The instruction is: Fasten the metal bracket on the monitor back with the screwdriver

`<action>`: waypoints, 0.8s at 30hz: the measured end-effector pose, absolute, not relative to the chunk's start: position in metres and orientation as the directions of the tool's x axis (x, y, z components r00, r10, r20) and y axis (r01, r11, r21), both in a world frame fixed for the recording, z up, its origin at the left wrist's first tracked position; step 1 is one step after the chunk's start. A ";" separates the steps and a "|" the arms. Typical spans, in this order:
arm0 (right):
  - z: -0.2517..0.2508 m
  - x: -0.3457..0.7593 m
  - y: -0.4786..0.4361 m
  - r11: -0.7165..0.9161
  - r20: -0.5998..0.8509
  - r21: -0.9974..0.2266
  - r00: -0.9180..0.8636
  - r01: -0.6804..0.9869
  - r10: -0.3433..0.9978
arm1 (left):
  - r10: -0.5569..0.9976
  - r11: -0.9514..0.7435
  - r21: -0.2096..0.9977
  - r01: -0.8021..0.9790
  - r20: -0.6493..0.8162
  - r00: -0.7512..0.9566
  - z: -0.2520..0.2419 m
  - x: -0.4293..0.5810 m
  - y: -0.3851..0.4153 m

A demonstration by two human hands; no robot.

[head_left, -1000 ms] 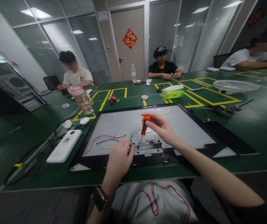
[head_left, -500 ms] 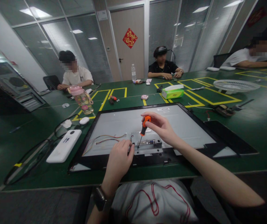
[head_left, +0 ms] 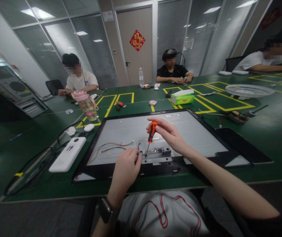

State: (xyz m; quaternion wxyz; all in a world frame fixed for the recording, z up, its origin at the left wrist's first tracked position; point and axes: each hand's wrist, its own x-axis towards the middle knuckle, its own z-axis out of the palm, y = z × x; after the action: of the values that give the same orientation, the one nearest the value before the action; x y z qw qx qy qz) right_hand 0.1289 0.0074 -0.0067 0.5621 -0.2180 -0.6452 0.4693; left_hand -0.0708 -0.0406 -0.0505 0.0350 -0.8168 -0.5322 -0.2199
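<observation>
An orange and black screwdriver (head_left: 152, 131) leans slightly, its tip down on the left part of a metal bracket (head_left: 162, 160). My right hand (head_left: 169, 133) grips its handle between thumb and fingers. The bracket carries a small circuit board (head_left: 158, 150) and lies on the pale back of a large flat screen panel (head_left: 187, 131) with a black frame. At the bracket's left edge, my left hand (head_left: 128, 163) is closed with curled fingers against it; its fingertips are partly hidden. Thin coloured wires (head_left: 113, 145) run across the panel left of the bracket.
Left of the panel lie a white power bank (head_left: 68, 154), a black cable (head_left: 30, 174) and a pink-lidded bottle (head_left: 86, 106). A tissue pack (head_left: 182, 97) stands behind the panel. A black slab (head_left: 243, 144) lies to its right. Other people sit across the table.
My right hand and the screwdriver handle have shifted slightly left, and the handle has turned; the tip stays in place. My left hand has not visibly moved.
</observation>
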 end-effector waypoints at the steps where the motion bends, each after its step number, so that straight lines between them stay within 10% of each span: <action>1: -0.006 0.128 0.007 0.478 0.524 -0.850 -0.252 -0.223 0.814 | 0.855 -0.431 0.178 0.885 0.394 0.337 -0.051 -0.071 -0.040; 24: -0.004 0.128 0.008 0.304 0.455 -0.834 -0.263 -0.461 0.851 | 0.866 -0.423 0.194 0.885 0.373 0.332 -0.051 -0.071 -0.040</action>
State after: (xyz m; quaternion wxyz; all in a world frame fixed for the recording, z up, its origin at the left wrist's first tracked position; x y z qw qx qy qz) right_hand 0.1280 0.0080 -0.0039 0.5816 -0.1740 -0.5601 0.5637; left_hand -0.0711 -0.0395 -0.0514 0.0220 -0.8159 -0.5366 -0.2143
